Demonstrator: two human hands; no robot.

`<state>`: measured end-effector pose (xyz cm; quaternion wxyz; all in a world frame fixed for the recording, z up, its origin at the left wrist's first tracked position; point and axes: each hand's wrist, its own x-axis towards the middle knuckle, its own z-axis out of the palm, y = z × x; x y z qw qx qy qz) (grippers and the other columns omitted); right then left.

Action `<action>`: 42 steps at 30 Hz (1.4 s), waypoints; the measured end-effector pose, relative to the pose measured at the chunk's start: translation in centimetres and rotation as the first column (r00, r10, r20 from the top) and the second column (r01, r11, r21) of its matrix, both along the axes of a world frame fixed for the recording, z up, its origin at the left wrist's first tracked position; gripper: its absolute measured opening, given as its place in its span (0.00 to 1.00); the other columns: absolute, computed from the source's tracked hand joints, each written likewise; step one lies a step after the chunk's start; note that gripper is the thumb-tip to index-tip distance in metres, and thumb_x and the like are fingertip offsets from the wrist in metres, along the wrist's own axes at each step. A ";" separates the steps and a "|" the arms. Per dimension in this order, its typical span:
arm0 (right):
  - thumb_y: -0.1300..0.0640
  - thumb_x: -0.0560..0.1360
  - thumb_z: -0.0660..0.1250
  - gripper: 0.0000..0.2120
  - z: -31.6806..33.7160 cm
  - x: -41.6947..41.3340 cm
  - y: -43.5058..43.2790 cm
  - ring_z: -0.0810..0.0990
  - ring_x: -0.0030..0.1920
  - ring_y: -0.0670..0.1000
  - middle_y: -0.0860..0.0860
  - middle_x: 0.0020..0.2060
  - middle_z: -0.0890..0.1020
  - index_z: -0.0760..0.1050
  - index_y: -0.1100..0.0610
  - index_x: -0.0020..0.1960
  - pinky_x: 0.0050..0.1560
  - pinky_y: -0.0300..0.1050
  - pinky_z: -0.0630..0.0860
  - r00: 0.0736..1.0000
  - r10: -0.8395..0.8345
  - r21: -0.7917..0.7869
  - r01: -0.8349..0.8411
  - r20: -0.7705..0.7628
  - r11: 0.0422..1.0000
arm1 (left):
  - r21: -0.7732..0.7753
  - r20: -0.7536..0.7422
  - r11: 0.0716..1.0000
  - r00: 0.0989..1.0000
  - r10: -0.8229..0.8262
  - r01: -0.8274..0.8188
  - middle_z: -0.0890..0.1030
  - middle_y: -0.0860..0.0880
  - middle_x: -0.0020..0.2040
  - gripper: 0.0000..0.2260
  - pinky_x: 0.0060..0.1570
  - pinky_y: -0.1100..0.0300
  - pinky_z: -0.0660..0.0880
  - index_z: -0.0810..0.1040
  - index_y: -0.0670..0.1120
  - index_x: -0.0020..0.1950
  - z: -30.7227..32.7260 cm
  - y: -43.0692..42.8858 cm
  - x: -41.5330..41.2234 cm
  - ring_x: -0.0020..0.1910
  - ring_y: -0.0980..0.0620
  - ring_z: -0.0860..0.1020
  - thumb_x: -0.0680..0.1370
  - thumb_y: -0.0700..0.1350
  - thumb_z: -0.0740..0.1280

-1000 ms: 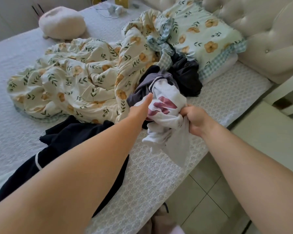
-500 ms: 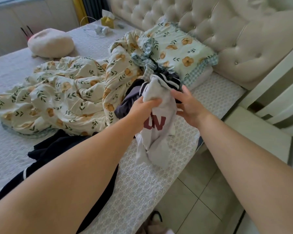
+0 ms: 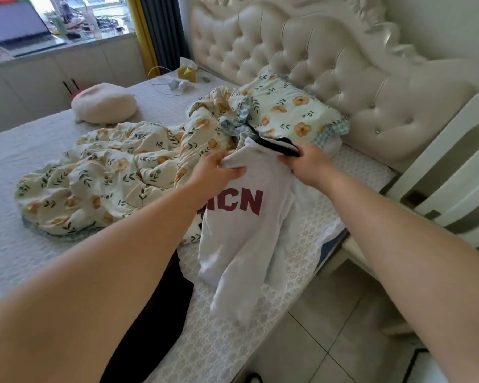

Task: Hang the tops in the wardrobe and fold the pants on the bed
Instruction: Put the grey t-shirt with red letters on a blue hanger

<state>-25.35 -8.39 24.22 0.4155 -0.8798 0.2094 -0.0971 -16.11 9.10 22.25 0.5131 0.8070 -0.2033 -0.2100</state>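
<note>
1 white top [image 3: 241,244], now open and higher.

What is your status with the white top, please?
Left hand and right hand grip white top at collar. Top held up over bed. Black garment lies beside it.

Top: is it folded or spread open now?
Spread: left hand and right hand hold the top up near its collar, body hanging loose onto the bed.

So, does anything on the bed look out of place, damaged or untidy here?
Nothing looks damaged or spilled. The floral quilt lies crumpled in a heap on the bed, and a dark garment sprawls near its edge, partly behind the left arm. The white top, gripped by the left hand and right hand, hangs creased.
</note>
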 end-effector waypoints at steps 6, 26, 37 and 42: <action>0.50 0.76 0.63 0.10 0.8 -0.2 -0.6 0.74 0.54 0.53 0.51 0.49 0.77 0.76 0.52 0.54 0.48 0.44 0.67 0.983 0.062 -0.256 -0.105 -0.171 0.961 | 0.178 0.317 0.981 0.940 -0.126 0.071 0.75 0.54 0.39 0.07 0.38 0.59 0.68 0.76 0.47 0.50 0.1 -0.6 -1.2 0.40 0.51 0.74 0.76 0.48 0.68; 0.60 0.76 0.67 0.07 5.2 -6.1 3.1 0.76 0.46 0.46 0.49 0.45 0.80 0.79 0.52 0.53 0.48 0.37 0.71 0.998 0.043 0.198 -0.032 -0.051 0.980 | 0.067 0.186 0.914 0.895 -0.405 0.400 0.75 0.47 0.53 0.08 0.52 0.67 0.68 0.79 0.41 0.54 1.0 -0.9 -4.4 0.52 0.54 0.72 0.77 0.44 0.68; 0.55 0.74 0.70 0.04 8.6 -14.5 6.3 0.76 0.41 0.42 0.45 0.41 0.79 0.76 0.53 0.47 0.39 0.28 0.70 0.977 -0.194 0.032 0.197 -0.085 0.980 | -0.032 0.256 0.873 0.848 -0.464 0.487 0.68 0.53 0.33 0.07 0.30 0.63 0.63 0.65 0.48 0.43 4.8 -0.6 -9.9 0.31 0.56 0.66 0.82 0.45 0.59; 0.54 0.77 0.64 0.09 9.9 -18.7 8.2 0.73 0.38 0.47 0.49 0.37 0.76 0.73 0.51 0.38 0.35 0.32 0.66 0.892 -0.448 -0.115 0.453 0.066 0.884 | -0.039 0.267 0.772 0.751 -0.603 0.634 0.71 0.55 0.33 0.07 0.29 0.68 0.62 0.69 0.47 0.48 6.8 -0.7 -13.7 0.30 0.58 0.68 0.80 0.49 0.63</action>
